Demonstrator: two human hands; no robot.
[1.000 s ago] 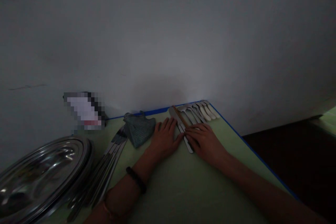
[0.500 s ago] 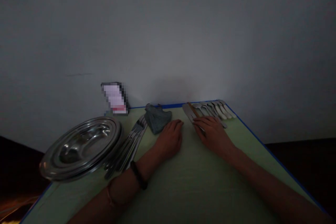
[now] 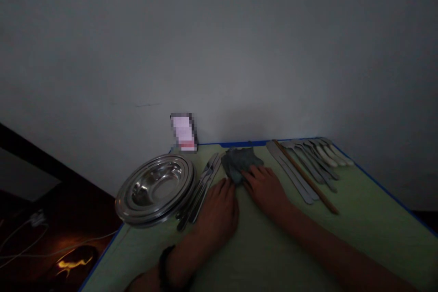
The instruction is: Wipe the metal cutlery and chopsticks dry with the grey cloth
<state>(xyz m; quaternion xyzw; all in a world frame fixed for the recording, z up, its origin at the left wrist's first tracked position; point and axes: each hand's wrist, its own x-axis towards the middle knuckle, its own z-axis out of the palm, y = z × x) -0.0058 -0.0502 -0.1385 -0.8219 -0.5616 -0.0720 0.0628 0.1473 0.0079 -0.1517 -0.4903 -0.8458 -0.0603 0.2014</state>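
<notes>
A crumpled grey-green cloth (image 3: pixel 236 164) lies near the back edge of the table. My right hand (image 3: pixel 267 189) reaches over its lower right side, fingers stretched out and touching it; no firm grip shows. My left hand (image 3: pixel 221 207) rests low, just below the cloth, with its fingers extended and nothing seen in them. Left of that hand is a bunch of table knives (image 3: pixel 207 182), partly covered by the hand. To the right of my right hand lie two flat metal knives (image 3: pixel 294 175) and a wooden chopstick (image 3: pixel 308 180), side by side.
Stacked shiny metal plates (image 3: pixel 157 187) stand on the left of the green table (image 3: pixel 342 237). Several spoons and forks (image 3: pixel 315 155) are lined up at the back right. A phone with a blurred screen (image 3: pixel 184 132) leans on the wall. Cables (image 3: pixel 37 219) run on the floor at left.
My right hand has left the utensils on the right and moved left onto the cloth. My left hand stays close below the cloth. The view has turned left.
</notes>
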